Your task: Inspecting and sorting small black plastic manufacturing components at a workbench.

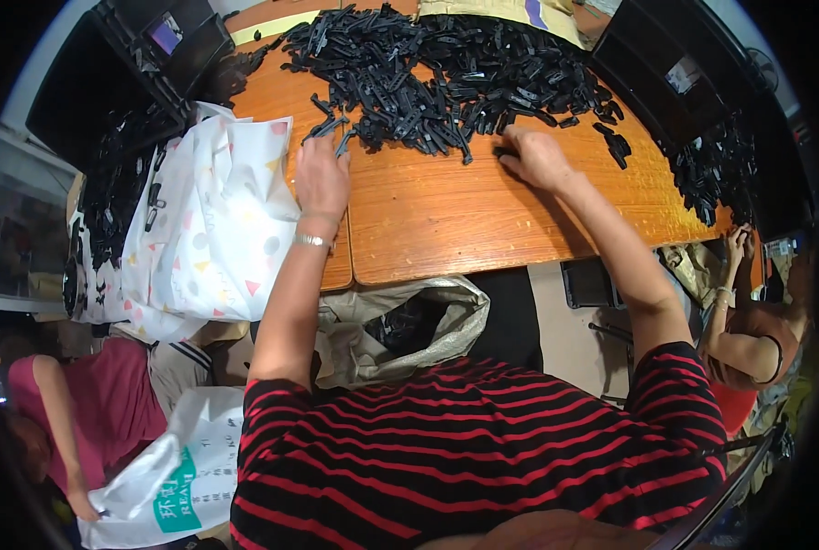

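Note:
A wide heap of small, long, black clip-like plastic pieces point(409, 82) covers the far part of the wooden table. At its near left edge, my left hand point(322, 179) is closed, with a dark clip-like piece point(343, 142) at the thumb and fingertips. My right hand point(536, 158) rests low over the tabletop just in front of the heap. Its fingers are bent together around a small black piece point(502, 151), mostly hidden by them. Bare wood lies between the two hands.
A patterned white plastic bag point(217, 220) lies left of my left arm. Black bins point(694, 69) lean at both far corners, with more black pieces point(712, 174) beside them. An open woven sack point(460, 316) sits below the table edge. Co-workers sit at left point(107, 403) and right point(749, 344).

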`<state>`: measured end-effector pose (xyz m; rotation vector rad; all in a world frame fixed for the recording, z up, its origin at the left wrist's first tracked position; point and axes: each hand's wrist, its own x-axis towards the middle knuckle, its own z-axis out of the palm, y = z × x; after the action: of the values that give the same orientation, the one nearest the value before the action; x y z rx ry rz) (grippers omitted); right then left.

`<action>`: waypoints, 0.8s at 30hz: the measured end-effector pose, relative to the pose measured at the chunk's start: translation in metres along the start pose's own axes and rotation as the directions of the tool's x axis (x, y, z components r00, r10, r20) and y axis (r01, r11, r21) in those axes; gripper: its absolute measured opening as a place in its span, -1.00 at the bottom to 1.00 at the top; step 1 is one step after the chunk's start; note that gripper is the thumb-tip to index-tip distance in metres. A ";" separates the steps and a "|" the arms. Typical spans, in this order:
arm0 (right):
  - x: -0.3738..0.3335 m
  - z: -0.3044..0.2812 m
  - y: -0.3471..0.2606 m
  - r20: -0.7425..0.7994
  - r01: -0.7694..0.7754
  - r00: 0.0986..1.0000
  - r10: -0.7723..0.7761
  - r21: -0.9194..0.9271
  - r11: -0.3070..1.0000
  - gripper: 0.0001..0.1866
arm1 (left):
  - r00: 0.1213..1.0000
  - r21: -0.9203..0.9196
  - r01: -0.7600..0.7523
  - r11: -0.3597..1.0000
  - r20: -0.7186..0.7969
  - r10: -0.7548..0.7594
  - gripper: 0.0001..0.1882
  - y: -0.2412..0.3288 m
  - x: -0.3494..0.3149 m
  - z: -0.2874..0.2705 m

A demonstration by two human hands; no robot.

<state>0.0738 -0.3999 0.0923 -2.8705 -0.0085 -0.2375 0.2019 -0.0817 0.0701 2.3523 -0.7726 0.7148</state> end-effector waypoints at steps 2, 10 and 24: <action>-0.007 0.008 -0.012 -0.051 0.040 0.998 -0.027 0.264 0.964 -0.70 | 0.983 0.103 0.078 0.992 0.156 -0.094 -0.68 -0.006 0.009 0.017; -0.030 0.016 -0.071 0.275 -0.335 0.941 0.197 0.840 0.426 -0.70 | 0.959 -0.496 0.273 0.825 0.068 -0.276 -0.77 0.000 -0.010 0.010; -0.041 0.005 -0.135 -0.235 0.169 0.972 -0.025 0.620 0.766 -0.71 | 0.758 -0.772 0.633 0.052 0.605 -0.244 -0.67 0.089 -0.068 -0.027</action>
<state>0.0306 -0.2676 0.1151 -2.1484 -0.1673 -0.4636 0.0886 -0.1004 0.0765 1.2577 -0.3039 -0.4627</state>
